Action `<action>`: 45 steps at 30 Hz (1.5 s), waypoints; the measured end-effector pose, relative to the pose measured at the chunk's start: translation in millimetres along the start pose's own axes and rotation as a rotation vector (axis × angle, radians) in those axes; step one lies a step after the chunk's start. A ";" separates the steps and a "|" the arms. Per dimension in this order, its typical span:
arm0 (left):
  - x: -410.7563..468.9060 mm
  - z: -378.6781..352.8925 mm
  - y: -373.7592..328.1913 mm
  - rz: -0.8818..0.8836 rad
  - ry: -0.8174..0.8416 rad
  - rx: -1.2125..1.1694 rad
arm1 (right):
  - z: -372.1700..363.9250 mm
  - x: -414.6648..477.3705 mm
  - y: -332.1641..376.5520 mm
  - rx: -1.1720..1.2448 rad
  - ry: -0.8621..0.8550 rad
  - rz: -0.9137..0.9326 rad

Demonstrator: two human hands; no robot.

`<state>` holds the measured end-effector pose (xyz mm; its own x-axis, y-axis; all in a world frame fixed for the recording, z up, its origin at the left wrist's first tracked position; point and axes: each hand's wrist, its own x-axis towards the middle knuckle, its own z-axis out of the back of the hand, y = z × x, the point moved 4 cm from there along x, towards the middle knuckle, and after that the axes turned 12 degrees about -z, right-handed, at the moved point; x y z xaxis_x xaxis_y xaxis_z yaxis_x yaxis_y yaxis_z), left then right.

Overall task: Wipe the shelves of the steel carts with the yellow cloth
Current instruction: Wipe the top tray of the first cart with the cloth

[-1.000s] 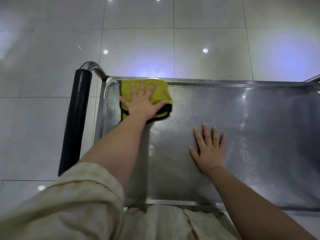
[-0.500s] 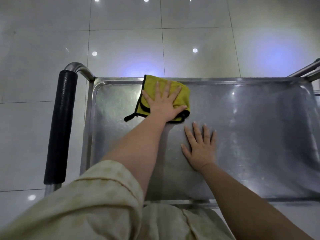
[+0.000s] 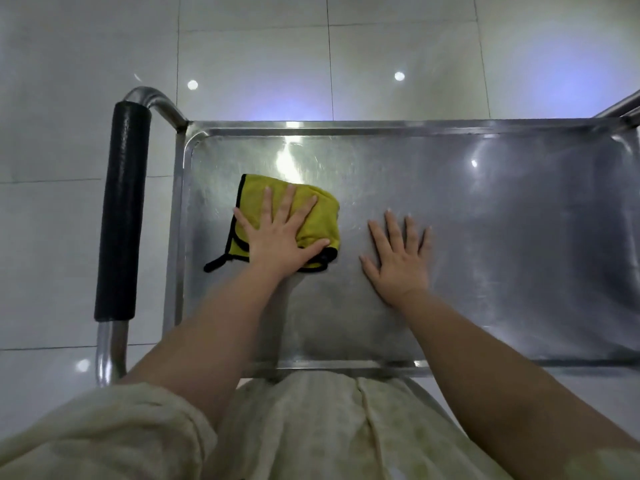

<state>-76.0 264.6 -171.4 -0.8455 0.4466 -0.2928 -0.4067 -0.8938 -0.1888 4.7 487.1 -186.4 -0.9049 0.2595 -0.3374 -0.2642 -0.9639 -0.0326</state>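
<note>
The steel cart's top shelf [image 3: 502, 258] fills the middle of the head view, seen from above. A folded yellow cloth [image 3: 320, 216] with black trim lies on its left part, a little in from the far rim. My left hand [image 3: 280, 237] presses flat on the cloth with the fingers spread and straight. My right hand [image 3: 398, 258] rests flat on the bare steel just to the right of the cloth, fingers straight and apart.
The cart's push handle [image 3: 123, 209], wrapped in black foam, runs along the left side. Glossy white floor tiles [image 3: 259, 64] lie beyond the far rim. A steel bar [image 3: 620, 107] shows at the far right corner. My pale clothing touches the near rim.
My left hand has slid the cloth from the far left corner to the right, then back toward me away from the far rim. My right hand has stayed flat on the shelf.
</note>
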 end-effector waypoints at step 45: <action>-39.0 -28.1 -73.6 0.086 -0.084 -0.040 | 0.5 2.2 -4.8 0.185 -0.050 0.071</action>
<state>-3.4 314.1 -172.5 -0.9035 0.3614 -0.2303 -0.3183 -0.9258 -0.2040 3.8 492.3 -186.5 -0.9378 0.1982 -0.2850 -0.2517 -0.9536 0.1650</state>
